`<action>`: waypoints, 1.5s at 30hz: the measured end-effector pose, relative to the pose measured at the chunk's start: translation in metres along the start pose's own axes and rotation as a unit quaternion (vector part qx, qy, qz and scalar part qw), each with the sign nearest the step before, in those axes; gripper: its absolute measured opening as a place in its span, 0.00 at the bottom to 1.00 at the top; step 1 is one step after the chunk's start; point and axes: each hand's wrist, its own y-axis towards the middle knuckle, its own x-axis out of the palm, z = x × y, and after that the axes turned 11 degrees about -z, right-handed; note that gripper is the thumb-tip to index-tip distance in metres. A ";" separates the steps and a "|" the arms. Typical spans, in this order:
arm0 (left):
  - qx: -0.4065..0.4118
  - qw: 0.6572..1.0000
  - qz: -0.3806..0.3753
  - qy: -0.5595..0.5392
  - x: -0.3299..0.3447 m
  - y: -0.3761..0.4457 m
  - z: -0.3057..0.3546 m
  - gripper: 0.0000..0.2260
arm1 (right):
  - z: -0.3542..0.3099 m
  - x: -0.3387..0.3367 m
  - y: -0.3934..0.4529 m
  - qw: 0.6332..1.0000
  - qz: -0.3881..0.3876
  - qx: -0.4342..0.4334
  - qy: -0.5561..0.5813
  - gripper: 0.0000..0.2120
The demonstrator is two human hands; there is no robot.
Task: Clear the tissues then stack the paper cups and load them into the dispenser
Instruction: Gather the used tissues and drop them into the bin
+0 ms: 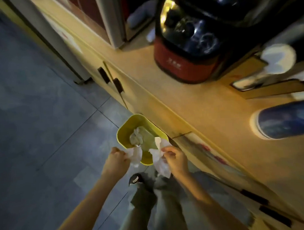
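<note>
A small yellow bin (124, 132) stands on the floor against the cabinet front, with a crumpled tissue (136, 137) lying inside. My left hand (115, 158) pinches a white tissue (136, 155) at the bin's near rim. My right hand (174, 157) grips a larger crumpled tissue (159, 160) just right of the bin, hanging below the fingers. On the counter at the right lies a blue-patterned paper cup (285, 121) on its side, and a white cup (278, 58) shows blurred further back.
A red and black appliance (185, 60) sits on the wooden counter (191, 102). Cabinet doors with dark handles (118, 85) run below the counter edge. Grey tiled floor (33, 112) spreads to the left. My legs and a dark shoe (136, 179) are below the hands.
</note>
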 end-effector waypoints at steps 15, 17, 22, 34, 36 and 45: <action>0.009 0.983 -0.131 0.127 0.156 0.217 -0.080 0.18 | 0.179 0.092 0.231 0.984 -0.071 0.158 0.048 0.07; 0.040 0.979 -0.152 0.129 0.167 0.234 -0.080 0.18 | 0.198 0.099 0.256 0.978 -0.102 0.175 -0.043 0.11; -0.010 0.970 -0.199 0.140 0.193 0.281 -0.088 0.15 | 0.212 0.117 0.295 0.947 -0.157 0.235 -0.155 0.13; -0.030 0.991 -0.100 0.084 0.124 0.233 -0.080 0.10 | 0.129 0.090 0.237 0.950 -0.093 0.053 -0.294 0.10; -0.021 0.998 -0.059 0.021 0.093 0.207 -0.067 0.11 | 0.092 0.078 0.208 0.952 -0.073 0.005 -0.298 0.10; 0.127 0.986 0.078 0.070 -0.039 0.051 0.067 0.12 | -0.091 0.002 0.041 0.930 0.099 -0.213 -0.284 0.12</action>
